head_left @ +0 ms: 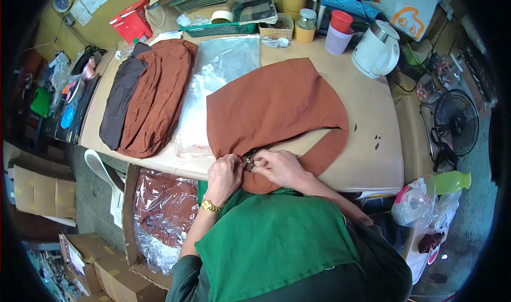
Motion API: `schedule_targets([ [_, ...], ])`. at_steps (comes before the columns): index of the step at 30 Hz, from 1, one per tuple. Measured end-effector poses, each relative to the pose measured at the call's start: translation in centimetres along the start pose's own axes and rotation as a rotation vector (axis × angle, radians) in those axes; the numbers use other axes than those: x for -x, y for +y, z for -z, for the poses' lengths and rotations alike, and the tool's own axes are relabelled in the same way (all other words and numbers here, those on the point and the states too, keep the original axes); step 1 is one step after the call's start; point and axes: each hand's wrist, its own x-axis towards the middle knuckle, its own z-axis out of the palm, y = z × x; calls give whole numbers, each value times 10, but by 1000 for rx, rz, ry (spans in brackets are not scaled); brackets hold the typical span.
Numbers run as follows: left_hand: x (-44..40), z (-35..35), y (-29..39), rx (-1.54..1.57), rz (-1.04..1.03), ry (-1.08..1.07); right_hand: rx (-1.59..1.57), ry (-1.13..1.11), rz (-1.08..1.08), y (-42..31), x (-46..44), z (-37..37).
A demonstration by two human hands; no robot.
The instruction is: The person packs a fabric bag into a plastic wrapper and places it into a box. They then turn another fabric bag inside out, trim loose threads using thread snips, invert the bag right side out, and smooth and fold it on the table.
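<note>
Tan tabletop (372,166) holds rust-brown cloth (277,102) w/ curved band (327,151), L hand (224,175) pinching it, R hand (278,169) gripping sm. metal bit (249,162).

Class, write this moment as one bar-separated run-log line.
left hand: pinching cloth | right hand: pinching metal piece at cloth | cloth: mostly on table | kettle: upright on table

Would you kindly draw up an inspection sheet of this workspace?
Surface: tan tabletop, dark marks at right.
Job's things: brown fabric piece, spread out; clear plastic, then folded brown items, to its left.
Clutter: green basket, jar, stacked cups and kettle along the back.
Hands: left hand pinches the piece's near end; right hand appears to hold a small metal item.
Cables: thin dark cord beside the kettle.
Surroundings: fan at right; cardboard boxes at lower left.
</note>
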Motion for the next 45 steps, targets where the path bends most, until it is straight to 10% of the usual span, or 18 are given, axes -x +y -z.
schedule_targets([
  [11, 10, 18, 25, 301, 121, 24, -325, 84, -24, 0, 1, -24],
  [20, 6, 24, 24, 195, 35, -155, 242, 314, 304, 24, 3, 8],
  [25, 17, 61, -4, 124, 0, -99, 593, 741, -272, 70, 45, 106],
  [28, 17, 83, 3, 34, 85, -316, 558, 744, -268, 62, 80, 130],
  [30, 14, 92, -10, 5, 87, -484, 310, 251, -515, 52, 93, 148],
  [33, -9, 103, -65, 179, 185, -107, -254, 366, -346, 95, 98, 176],
  [35, -37, 87, -87, 348, 93, 203, -71, 572, -418, 93, 55, 189],
  [38, -85, 59, -87, 483, 59, 132, -185, 780, -86, 97, -36, 168],
  [41, -121, 52, -93, 469, 107, 8, -109, 189, -173, 120, -100, 182],
  [45, -145, 135, -35, 579, -142, 410, 61, 646, 255, 29, -118, 256],
])
